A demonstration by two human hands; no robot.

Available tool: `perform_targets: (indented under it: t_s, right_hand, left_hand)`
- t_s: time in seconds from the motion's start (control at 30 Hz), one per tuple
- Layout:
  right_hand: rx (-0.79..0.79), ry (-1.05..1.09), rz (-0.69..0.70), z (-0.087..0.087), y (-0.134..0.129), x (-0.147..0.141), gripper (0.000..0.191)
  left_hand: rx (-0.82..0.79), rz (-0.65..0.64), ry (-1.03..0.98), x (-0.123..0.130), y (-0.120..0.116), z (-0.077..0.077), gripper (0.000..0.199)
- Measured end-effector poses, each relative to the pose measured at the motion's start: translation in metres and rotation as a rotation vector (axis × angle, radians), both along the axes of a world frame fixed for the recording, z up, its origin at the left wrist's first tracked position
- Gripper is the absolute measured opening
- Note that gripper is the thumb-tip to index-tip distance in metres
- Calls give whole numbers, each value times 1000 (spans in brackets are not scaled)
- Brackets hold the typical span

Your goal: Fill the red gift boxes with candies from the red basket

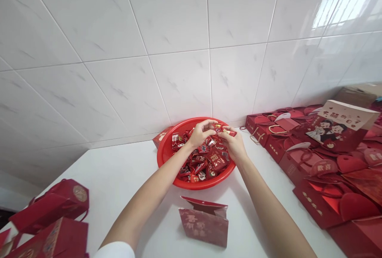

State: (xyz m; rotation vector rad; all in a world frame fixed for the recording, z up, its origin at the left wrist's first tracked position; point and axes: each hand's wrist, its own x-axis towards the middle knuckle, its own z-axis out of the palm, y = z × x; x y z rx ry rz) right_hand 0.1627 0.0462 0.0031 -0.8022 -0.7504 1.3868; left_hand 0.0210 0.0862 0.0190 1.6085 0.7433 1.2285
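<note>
A round red plastic basket (pixel 163 178) stands on the white table against the wall, heaped with wrapped candies (pixel 199 167) in mostly red wrappers. Above its back right part, my left hand (pixel 201 134) has its fingers closed on a small red-and-gold wrapped candy (pixel 217 127). Close beside it, my right hand (pixel 235 146) pinches another red wrapped candy (pixel 229 132) between thumb and fingers. The fingertips of both hands nearly meet. In front of the basket, between my forearms, a dark red paper gift box (pixel 204 226) stands with its top open.
Rows of red gift boxes (pixel 310 166) with handles fill the right side, and a printed box with a cartoon couple (pixel 331 129) lies on top. More red boxes (pixel 56 206) stand at the near left. A red packet (pixel 160 138) shows behind the basket. White tiles (pixel 179 87) cover the wall.
</note>
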Motion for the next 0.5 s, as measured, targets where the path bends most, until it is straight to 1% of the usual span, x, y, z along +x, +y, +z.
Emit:
perform_targets:
  t_s: [0.07,0.17,0.27,0.43,0.5]
  right_hand:
    - [-4,-36,2,0,-1,0,36]
    - [-11,-94,42,0,0,-1,37]
    - [-3,-105,66,-1,0,-1,35]
    - [47,-111,75,-1,1,1,29]
    - [54,-115,83,-1,1,1,29]
  left_hand:
    - [23,20,20,1,0,1,26]
    - [55,65,78,1,2,2,32]
    - [57,75,109,0,3,2,38]
    - [58,83,131,1,2,3,40]
    - [53,83,137,1,1,3,40]
